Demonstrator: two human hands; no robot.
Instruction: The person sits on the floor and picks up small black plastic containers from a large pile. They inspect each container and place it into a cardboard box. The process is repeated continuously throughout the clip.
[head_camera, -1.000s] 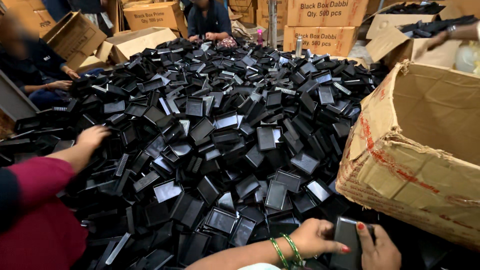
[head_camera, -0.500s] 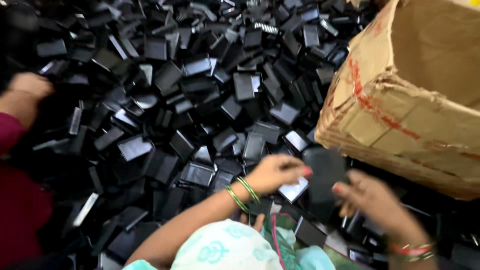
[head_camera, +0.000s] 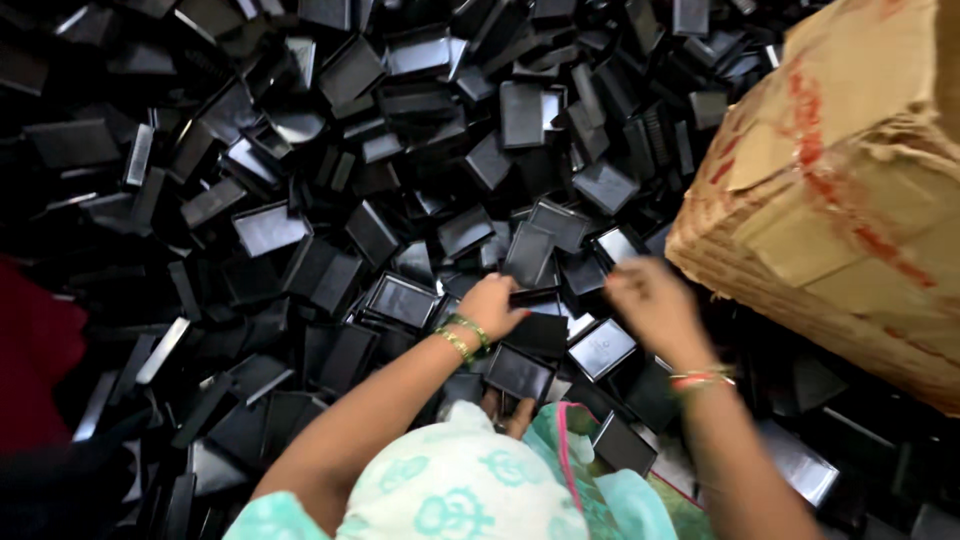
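Note:
A deep pile of small flat black plastic boxes and lids (head_camera: 400, 200) fills the view. My left hand (head_camera: 492, 305), with green bangles at the wrist, is curled over the edge of one black box (head_camera: 537, 298) at the near side of the pile. My right hand (head_camera: 650, 305), with red and gold bangles, hovers just right of it, over a glossy black lid (head_camera: 600, 348). It is blurred by motion, and I cannot make out whether it holds anything. My patterned light-green clothing (head_camera: 470, 490) covers the bottom of the view.
A large worn cardboard carton (head_camera: 850, 200) with red marks lies tilted at the right, touching the pile. A person's dark red sleeve (head_camera: 35, 350) shows at the left edge. Black boxes lie under and around both my forearms.
The view has dropped and closed in on the pile. The black box that stood in my right hand is no longer seen there. Both hands have come together low over the boxes.

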